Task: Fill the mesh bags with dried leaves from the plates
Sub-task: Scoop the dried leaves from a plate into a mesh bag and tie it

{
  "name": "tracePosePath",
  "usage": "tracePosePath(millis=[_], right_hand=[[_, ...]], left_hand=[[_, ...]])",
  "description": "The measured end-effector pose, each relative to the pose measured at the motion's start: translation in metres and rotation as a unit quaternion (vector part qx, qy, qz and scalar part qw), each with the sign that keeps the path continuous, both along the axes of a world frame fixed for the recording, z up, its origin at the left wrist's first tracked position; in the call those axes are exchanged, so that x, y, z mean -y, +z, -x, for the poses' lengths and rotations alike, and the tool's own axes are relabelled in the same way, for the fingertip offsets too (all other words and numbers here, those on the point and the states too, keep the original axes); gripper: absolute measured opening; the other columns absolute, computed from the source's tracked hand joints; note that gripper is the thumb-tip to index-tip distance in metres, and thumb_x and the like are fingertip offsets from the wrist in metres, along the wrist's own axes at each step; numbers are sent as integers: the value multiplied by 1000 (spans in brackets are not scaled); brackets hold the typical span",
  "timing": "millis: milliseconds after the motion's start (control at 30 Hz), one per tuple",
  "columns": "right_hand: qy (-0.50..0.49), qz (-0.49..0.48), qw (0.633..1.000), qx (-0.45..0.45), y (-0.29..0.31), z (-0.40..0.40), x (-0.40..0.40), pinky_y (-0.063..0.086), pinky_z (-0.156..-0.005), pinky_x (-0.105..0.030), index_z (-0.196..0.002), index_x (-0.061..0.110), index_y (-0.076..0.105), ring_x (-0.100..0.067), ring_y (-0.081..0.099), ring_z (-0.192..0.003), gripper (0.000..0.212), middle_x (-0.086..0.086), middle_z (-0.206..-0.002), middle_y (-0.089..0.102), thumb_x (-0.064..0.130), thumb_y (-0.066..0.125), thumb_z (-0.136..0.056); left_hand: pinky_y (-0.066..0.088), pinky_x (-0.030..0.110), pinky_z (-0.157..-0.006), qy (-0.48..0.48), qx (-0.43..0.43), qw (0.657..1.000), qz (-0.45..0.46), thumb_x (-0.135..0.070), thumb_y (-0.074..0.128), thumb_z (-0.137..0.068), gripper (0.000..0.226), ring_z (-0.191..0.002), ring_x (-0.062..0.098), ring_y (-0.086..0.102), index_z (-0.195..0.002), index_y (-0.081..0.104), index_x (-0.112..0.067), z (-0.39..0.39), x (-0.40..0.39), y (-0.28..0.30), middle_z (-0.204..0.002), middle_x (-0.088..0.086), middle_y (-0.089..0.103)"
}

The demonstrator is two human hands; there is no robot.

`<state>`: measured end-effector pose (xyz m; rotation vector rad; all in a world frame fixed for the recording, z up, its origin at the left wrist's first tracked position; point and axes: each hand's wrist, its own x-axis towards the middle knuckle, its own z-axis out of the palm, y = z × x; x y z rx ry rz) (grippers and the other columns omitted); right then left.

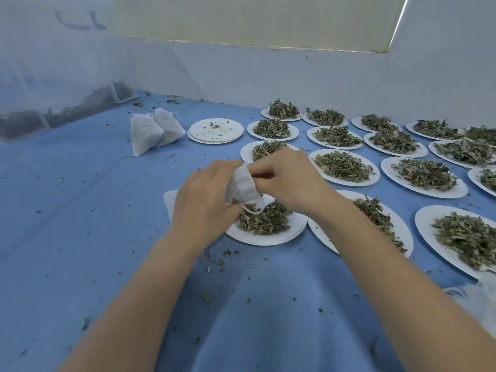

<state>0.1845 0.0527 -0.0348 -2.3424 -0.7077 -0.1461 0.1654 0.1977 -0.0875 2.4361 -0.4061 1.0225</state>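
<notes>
A small white mesh bag (243, 185) is held between both hands above a white plate (268, 237) heaped with dried green leaves (263, 220). My left hand (204, 200) grips the bag's left side. My right hand (290, 178) pinches its top edge from the right. A white drawstring loop (252, 209) hangs from the bag toward the leaves. Two filled mesh bags (154, 131) stand together at the back left on the blue cloth.
Several white plates of dried leaves (346, 166) cover the right half of the blue cloth. A stack of empty plates (216, 130) sits behind centre. White netting over leaf trays (53, 84) rises at the left. Leaf crumbs litter the cloth (88, 200). A white wall stands behind.
</notes>
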Motion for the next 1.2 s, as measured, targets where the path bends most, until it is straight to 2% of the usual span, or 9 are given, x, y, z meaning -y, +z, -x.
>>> tracePosePath(millis=[100, 233, 367, 600, 733, 900, 1067, 1133, 1200], right_hand=[[53, 70, 996, -26, 7, 2, 3, 30, -53, -23, -86, 10, 72, -8, 39, -51, 19, 4, -54, 48, 6, 55, -88], [67, 14, 996, -61, 16, 4, 12, 50, -85, -30, -103, 21, 73, -13, 65, -89, 23, 1, -92, 72, 10, 62, -87], [-13, -69, 997, 12, 9, 5, 1, 50, -78, -16, -83, 18, 73, -1, 63, -76, 18, 10, -79, 68, 3, 70, -74], [111, -5, 989, -93, 12, 8, 5, 50, -91, -34, -99, 19, 72, -10, 64, -95, 22, 3, -95, 70, 7, 63, -83], [107, -33, 990, -82, 11, 8, 1, 48, -94, -35, -107, 16, 70, -10, 62, -103, 28, 5, -106, 68, 5, 65, -82], [29, -63, 997, 20, 6, 7, -5, 50, -83, -26, -85, 15, 74, -9, 63, -79, 22, 2, -87, 71, 0, 64, -74], [58, 13, 998, 22, 2, 8, -10, 29, -53, -23, -64, 10, 65, -9, 34, -54, 17, 4, -52, 47, 1, 58, -77], [93, 2, 995, -32, 7, 7, -3, 40, -58, -24, -66, 20, 66, -9, 46, -55, 23, 8, -55, 56, 5, 60, -81], [90, -55, 991, -80, 14, 8, 7, 53, -82, -34, -82, 30, 73, -15, 66, -84, 17, 0, -85, 73, 13, 67, -82]], left_hand=[[43, 32, -64, -24, -3, 1000, -3, -17, 64, -65, 42, -74, 31, 62, -104, 64, -2, 2, 3, 1, -89, 10, 66], [43, 35, -71, -2, -62, 998, 22, -29, 69, -70, 52, -90, 27, 58, -119, 56, -15, 2, 0, 2, -104, 4, 62], [41, 31, -68, 11, -92, 995, 47, -34, 70, -69, 45, -86, 19, 56, -110, 57, -21, 1, 1, 1, -98, -6, 61], [40, 28, -71, -30, -104, 991, 78, -45, 67, -63, 57, -87, 8, 52, -116, 56, -25, 0, -5, 0, -103, -12, 59], [38, 27, -77, -10, -140, 985, 95, -38, 72, -64, 65, -97, 9, 51, -123, 48, -29, -1, -12, 2, -108, -16, 53], [32, 26, -64, 5, -124, 990, 68, -23, 66, -66, 50, -85, 17, 53, -115, 54, -20, 4, -11, 5, -92, -11, 55], [36, 26, -70, -11, -123, 988, 88, -25, 67, -68, 49, -88, 17, 55, -115, 58, -17, 8, -4, 4, -96, -7, 59], [35, 27, -69, -11, -112, 991, 66, -16, 72, -69, 50, -89, 22, 56, -116, 58, -15, 7, -9, 5, -101, -1, 62], [32, 28, -66, 11, -110, 993, 34, -12, 73, -68, 51, -88, 27, 55, -116, 56, -14, 4, -16, 5, -100, 2, 62]])
